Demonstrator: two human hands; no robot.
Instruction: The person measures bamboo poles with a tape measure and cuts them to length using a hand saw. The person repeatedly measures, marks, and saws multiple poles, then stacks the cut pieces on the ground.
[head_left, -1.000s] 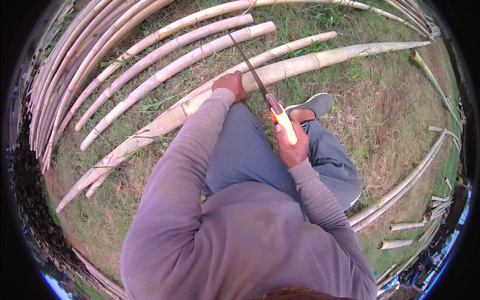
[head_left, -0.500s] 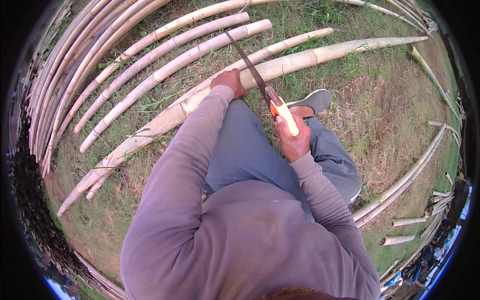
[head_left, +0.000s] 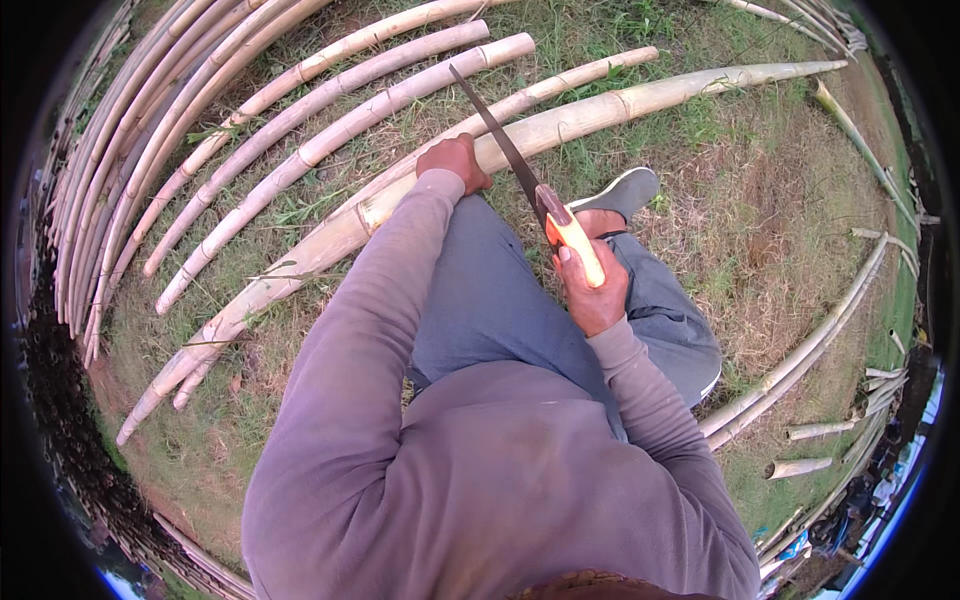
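Note:
A thick pale bamboo pole [head_left: 600, 112] lies slantwise across the grass in front of me. My left hand [head_left: 455, 163] is closed on this pole, just left of a handsaw [head_left: 512, 152]. My right hand [head_left: 596, 292] grips the saw's orange and yellow handle, on the near side of the pole. The dark blade lies across the thick pole, and its tip reaches past a thinner bamboo pole [head_left: 575, 78] alongside. How deep the teeth sit in the bamboo cannot be made out.
Several bamboo poles [head_left: 310, 150] lie side by side at the far left. Two thin poles [head_left: 815, 352] rest on the right, with short cut pieces [head_left: 800, 468] near them. My knee [head_left: 470, 250] is close to the thick pole, and my shoe [head_left: 630, 195] is beyond the saw handle.
My right hand has drawn the saw back a little, toward me and to the right. The left hand keeps its hold on the bamboo pole. The whole view has shifted slightly.

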